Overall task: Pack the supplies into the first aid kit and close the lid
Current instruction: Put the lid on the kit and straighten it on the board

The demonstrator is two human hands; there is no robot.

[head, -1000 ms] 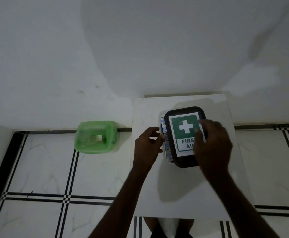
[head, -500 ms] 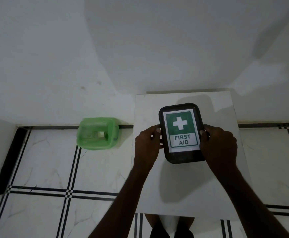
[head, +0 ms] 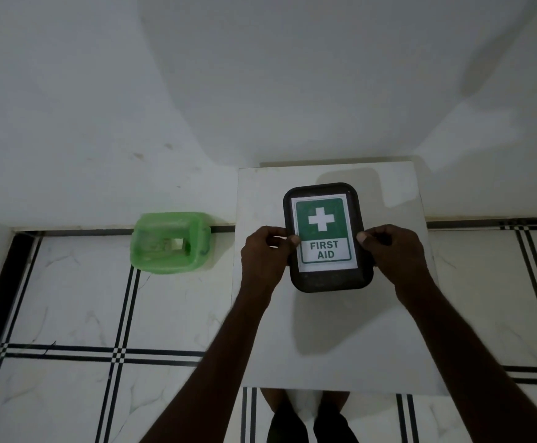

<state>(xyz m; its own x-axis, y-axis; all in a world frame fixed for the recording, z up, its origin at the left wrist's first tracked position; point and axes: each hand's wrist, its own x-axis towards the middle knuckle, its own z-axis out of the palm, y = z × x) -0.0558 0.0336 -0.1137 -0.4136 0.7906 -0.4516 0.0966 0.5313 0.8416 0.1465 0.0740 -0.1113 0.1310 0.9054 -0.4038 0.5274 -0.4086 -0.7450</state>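
over on the far left, a green translucent plastic container (head: 171,243) sits on the tiled floor (head: 69,302), tipped on its side right up against the base of the white wall (head: 260,75), well apart from the action

moving right, we reach the white square table (head: 331,346), pushed up near the wall, pale and marbled on top

here's the left hand (head: 265,257), coming in from the near edge, forearm angled up across the table's left side; fingers curled around the left edge of the box, thumb (head: 292,239) pressed flat onto the lid's rim, a firm grip on that side

and between the hands, the first aid kit (head: 326,282), a dark rounded-corner box lying flat on the far half of the table, lid (head: 321,190) down and covering it, nothing of the contents showing; the label (head: 323,231) faces up, green panel with a white cross, "first aid" printed in green on white below it

then the right hand (head: 395,254), mirroring the left, fingers wrapped around the right edge, thumb (head: 362,238) pressing on the lid just beside the label; both thumbs land level with each other, about midway along the box

down at the near edge, under the table, the person's dark shoes (head: 312,423) are just visible on the tiles
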